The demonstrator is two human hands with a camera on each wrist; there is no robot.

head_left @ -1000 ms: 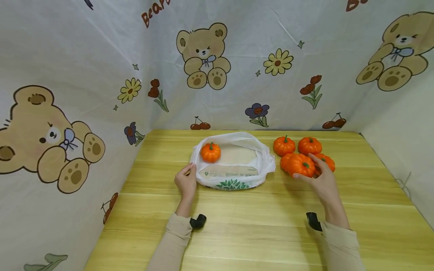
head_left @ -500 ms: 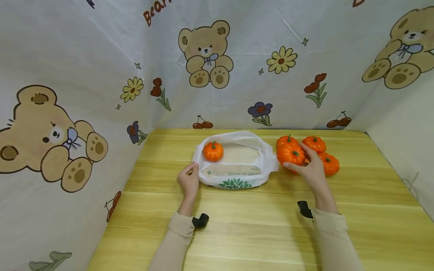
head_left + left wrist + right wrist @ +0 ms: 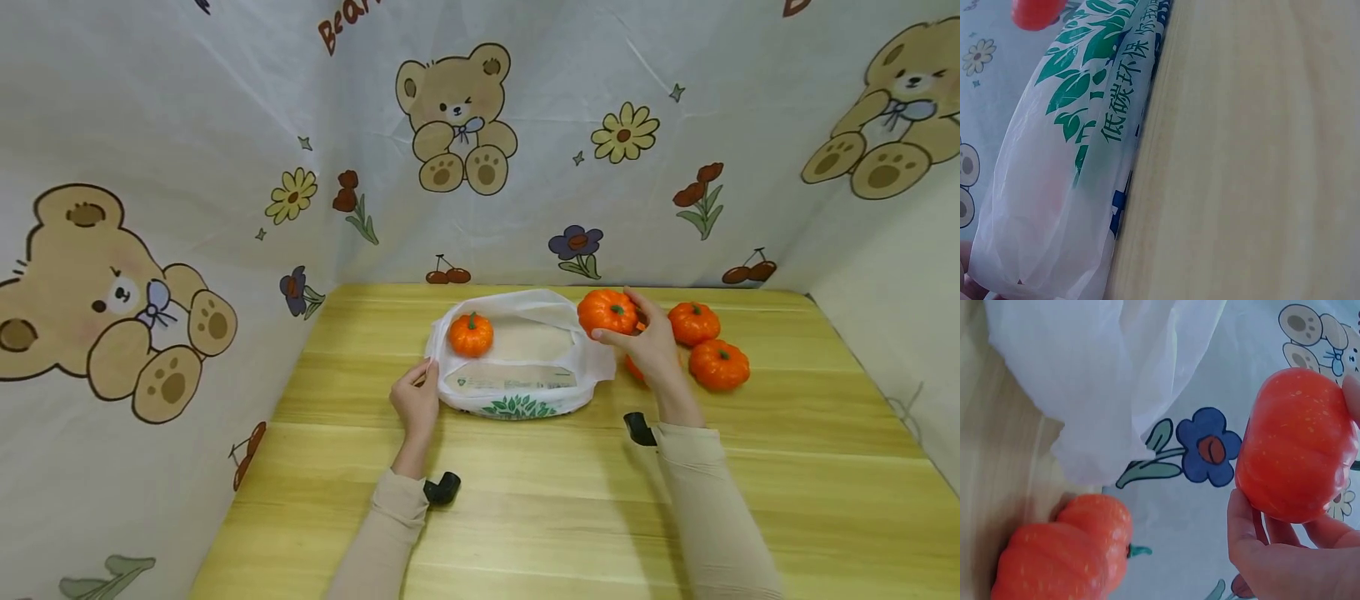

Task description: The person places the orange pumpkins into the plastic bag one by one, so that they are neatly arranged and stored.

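An opened white plastic bag (image 3: 540,408) with green leaf print lies on the table, a small orange toy pumpkin (image 3: 471,336) inside at its left. My left hand (image 3: 415,404) pinches the bag's left rim; in the left wrist view only bits of the fingers (image 3: 969,284) show beside the plastic. Raised near the bag's right rim, another orange pumpkin (image 3: 604,313) is gripped between thumb and fingers of my right hand (image 3: 654,346). The right wrist view shows this held pumpkin (image 3: 1297,447) off the table, with fingertips under it.
Right of the bag, two pumpkins, one behind (image 3: 693,323) and one in front (image 3: 720,365), sit on the wooden table (image 3: 540,508). More pumpkin (image 3: 634,370) shows partly behind my right hand; the right wrist view has two there. A bear-print cloth (image 3: 525,225) hangs behind.
My right hand has lifted a pumpkin off the cluster and carried it left, up to the bag's right rim. My left hand keeps its hold on the bag.
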